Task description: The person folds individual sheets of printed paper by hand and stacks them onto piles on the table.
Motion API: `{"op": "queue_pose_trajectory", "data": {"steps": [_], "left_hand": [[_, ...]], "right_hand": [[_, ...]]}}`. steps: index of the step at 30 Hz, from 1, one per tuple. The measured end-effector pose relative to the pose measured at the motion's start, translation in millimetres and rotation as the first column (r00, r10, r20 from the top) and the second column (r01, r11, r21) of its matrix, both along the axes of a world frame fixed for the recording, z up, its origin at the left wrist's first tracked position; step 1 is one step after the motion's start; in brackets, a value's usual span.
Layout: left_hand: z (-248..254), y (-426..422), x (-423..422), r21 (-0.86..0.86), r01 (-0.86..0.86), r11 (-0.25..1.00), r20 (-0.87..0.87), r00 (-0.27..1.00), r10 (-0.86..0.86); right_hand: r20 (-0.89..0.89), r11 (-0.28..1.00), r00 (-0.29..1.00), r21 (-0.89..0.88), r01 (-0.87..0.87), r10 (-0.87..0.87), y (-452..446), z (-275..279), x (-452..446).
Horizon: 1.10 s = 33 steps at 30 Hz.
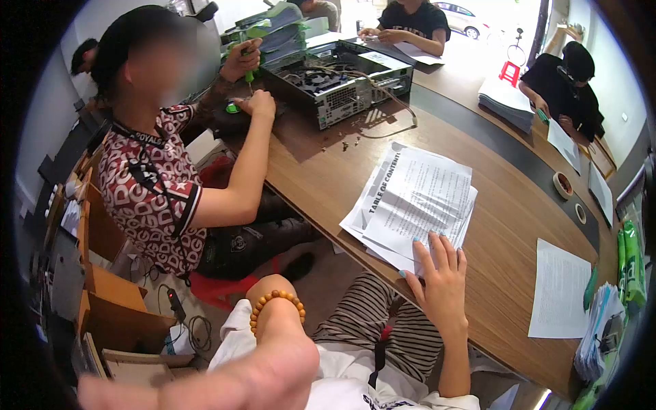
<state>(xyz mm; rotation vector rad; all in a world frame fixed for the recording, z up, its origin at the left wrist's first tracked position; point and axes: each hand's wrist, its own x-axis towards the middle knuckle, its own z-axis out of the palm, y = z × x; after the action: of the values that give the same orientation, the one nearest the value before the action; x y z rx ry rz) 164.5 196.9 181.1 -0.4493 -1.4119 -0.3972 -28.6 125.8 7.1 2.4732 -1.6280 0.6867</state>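
My right hand (443,290) lies flat with fingers spread on the lower edge of a loose pile of printed sheets (424,198). The top sheet is creased and headed "TABLE OF CONTENT", the end of the word being cut off. Its pages fan out unevenly near the table's edge. Close to the camera, my left hand (205,383) is raised and blurred above my lap, with a beaded bracelet (277,311) round the wrist. Its fingers run toward the bottom left and are too smeared to read; I see nothing in it.
At left, a co-worker holds a green-handled screwdriver (251,68) over a dark part, beside an opened computer case (335,78) with a cable. Small bits lie near it. A single printed sheet (560,290), a tape roll (562,184) and a paper stack (507,102) are on the right.
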Motion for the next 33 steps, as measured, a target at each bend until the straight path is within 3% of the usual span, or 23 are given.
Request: {"op": "queue_pose_trajectory", "data": {"steps": [2, 7, 9, 11, 12, 14, 16, 17, 21, 22, 23, 26, 28, 33], "left_hand": [[2.9, -4.9, -8.8, -0.042, 0.006, 0.999, -0.022, 1.000, -0.007], [14.0, -32.6, -35.6, -0.485, 0.075, 0.871, -0.275, 0.932, -0.234], [-2.0, -30.3, -25.3, -0.571, 0.154, 0.807, -0.179, 0.935, -0.305], [-15.1, -39.6, -12.2, -0.636, -0.170, 0.753, -0.379, 0.918, -0.112], [-13.6, -58.4, -11.5, -0.684, -0.131, 0.718, -0.358, 0.917, -0.174], [-17.9, -90.6, -16.3, -0.415, -0.006, 0.910, -0.388, 0.906, -0.171], [-41.7, -157.3, -34.9, -0.118, -0.102, 0.988, -0.022, 0.995, 0.100], [-53.7, -190.6, -44.2, -0.026, -0.234, 0.972, 0.198, 0.952, 0.234], [-98.9, -262.3, -126.1, 0.212, -0.262, 0.942, 0.664, 0.746, 0.058], [-109.1, -273.8, -134.2, 0.191, -0.283, 0.940, 0.699, 0.711, 0.072], [-118.4, -280.5, -141.1, 0.265, -0.241, 0.934, 0.681, 0.732, -0.004], [-127.4, -283.1, -148.7, 0.326, -0.260, 0.909, 0.643, 0.765, -0.012], [-142.1, -286.8, -152.2, 0.466, -0.230, 0.854, 0.561, 0.824, -0.084], [-174.6, -285.4, -145.9, 0.327, -0.218, 0.919, 0.582, 0.813, -0.014]], "right_hand": [[0.010, 1.000, 1.000, -0.001, -0.013, 0.013, 0.4, 0.2, 0.3], [-0.013, 1.000, 1.000, -0.003, 0.015, -0.015, 0.9, -0.5, -1.6], [0.002, 1.000, 1.000, 0.020, -0.020, 0.020, 0.2, 1.4, -1.8], [-0.025, 0.999, 0.999, 0.028, -0.021, 0.022, 2.7, 1.0, -3.1], [-0.002, 1.000, 1.000, 0.013, -0.024, 0.024, 0.3, -1.2, -2.8], [0.022, 1.000, 1.000, -0.002, 0.013, -0.013, 0.7, -3.6, -2.9], [-0.005, 1.000, 1.000, -0.003, -0.011, 0.011, 0.7, -4.6, -3.4], [-0.006, 1.000, 1.000, -0.018, 0.022, -0.022, -0.3, -4.5, -3.6], [-0.011, 0.999, 1.000, -0.033, 0.024, -0.025, 2.5, -6.2, -2.2], [0.006, 0.999, 1.000, -0.031, 0.017, -0.017, 2.7, -8.0, -2.9], [0.024, 1.000, 1.000, -0.028, 0.008, -0.007, 2.3, -8.9, -3.3], [0.017, 1.000, 1.000, 0.012, 0.016, -0.016, 3.4, -3.4, -2.7], [0.032, 1.000, 0.999, 0.024, -0.001, 0.000, 1.4, -3.3, -2.7], [0.054, 0.999, 0.998, 0.038, 0.006, -0.008, 1.8, -1.8, -0.5]]}}
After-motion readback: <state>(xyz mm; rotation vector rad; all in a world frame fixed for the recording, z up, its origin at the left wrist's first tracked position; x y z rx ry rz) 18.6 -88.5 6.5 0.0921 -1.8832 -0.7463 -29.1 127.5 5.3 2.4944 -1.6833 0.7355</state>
